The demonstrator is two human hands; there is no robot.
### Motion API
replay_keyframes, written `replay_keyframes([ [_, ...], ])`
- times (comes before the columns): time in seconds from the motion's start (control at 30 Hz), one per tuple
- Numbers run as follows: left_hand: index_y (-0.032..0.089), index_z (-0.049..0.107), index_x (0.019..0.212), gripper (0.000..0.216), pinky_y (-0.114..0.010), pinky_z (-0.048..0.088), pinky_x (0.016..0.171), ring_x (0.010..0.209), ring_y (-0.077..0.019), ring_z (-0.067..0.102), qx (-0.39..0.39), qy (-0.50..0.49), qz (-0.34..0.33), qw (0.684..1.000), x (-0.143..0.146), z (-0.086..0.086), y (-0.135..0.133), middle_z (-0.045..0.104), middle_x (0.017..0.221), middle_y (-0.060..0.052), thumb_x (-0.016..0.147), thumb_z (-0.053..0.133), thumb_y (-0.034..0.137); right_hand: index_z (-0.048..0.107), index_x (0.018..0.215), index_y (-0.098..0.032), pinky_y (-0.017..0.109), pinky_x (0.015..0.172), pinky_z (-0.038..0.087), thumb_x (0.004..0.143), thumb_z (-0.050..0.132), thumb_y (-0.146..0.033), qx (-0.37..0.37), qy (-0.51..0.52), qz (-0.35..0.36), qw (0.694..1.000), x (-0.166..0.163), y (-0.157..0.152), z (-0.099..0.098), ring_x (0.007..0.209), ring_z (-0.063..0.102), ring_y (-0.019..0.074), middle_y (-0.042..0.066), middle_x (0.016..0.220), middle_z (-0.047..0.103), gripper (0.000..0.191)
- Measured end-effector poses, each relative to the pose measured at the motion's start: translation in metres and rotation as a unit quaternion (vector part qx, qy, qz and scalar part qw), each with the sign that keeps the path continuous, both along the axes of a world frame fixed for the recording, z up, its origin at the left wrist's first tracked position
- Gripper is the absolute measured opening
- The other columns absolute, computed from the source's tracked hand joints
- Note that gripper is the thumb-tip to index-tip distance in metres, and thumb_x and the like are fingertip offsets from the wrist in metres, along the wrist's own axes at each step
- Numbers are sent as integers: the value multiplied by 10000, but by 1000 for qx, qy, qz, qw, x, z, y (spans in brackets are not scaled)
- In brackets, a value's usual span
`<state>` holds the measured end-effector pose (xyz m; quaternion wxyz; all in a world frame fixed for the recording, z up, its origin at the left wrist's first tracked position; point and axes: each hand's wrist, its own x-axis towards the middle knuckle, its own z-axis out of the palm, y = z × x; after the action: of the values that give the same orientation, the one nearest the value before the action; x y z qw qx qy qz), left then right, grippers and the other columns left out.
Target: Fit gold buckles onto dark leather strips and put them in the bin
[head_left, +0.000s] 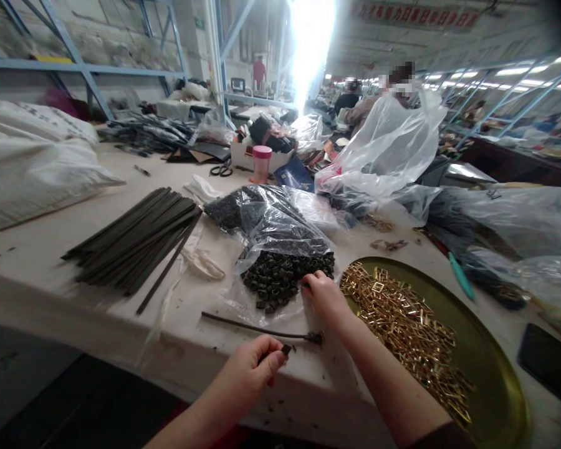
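My left hand (262,363), closed, pinches the end of a dark strip (286,350) near the table's front edge; the rest of that strip is hidden by the hand. My right hand (325,298) is at the right edge of a heap of small black loops (273,280), which spill from a clear plastic bag (280,227). Its fingertips are pinched on what looks like one black loop. Between the hands lies a thin dark strip (257,325) with a dark piece at its right end. A stack of long dark strips (135,240) lies to the left.
A round tray (490,362) of gold rectangular buckles (406,324) stands right of my right arm. Behind are scissors (221,169), a pink-lidded jar (262,163) and plastic bags (383,149). A white sack (32,168) fills the left; a dark phone-like slab (549,362) lies right.
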<state>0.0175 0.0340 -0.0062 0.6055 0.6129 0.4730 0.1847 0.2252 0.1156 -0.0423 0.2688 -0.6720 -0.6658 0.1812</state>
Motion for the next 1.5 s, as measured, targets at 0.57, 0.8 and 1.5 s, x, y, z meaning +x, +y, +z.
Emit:
replay_keyframes([
  [0.57,139,563,756,299,-209,326,524,543,-107,428,103,26,31,994,0,27,-17,469,568,40,795,454,414,551,705,-158,277,678,449,648,692,-344,-126,613,52,778,-49,-114,41,623,551,109,-19,649,589,240],
  [0.8,143,565,725,290,-205,304,507,520,-102,422,118,73,2,990,-2,26,-28,455,538,49,807,433,388,559,689,-161,251,624,425,695,650,-351,-50,550,-14,833,-62,-134,30,609,520,111,-11,640,577,211],
  [1.5,158,475,599,255,-202,286,483,503,-96,383,51,66,-4,997,-6,14,-35,398,514,61,768,441,346,617,852,-200,291,655,471,820,460,-194,151,160,75,972,-66,-150,17,726,589,175,58,765,633,160],
])
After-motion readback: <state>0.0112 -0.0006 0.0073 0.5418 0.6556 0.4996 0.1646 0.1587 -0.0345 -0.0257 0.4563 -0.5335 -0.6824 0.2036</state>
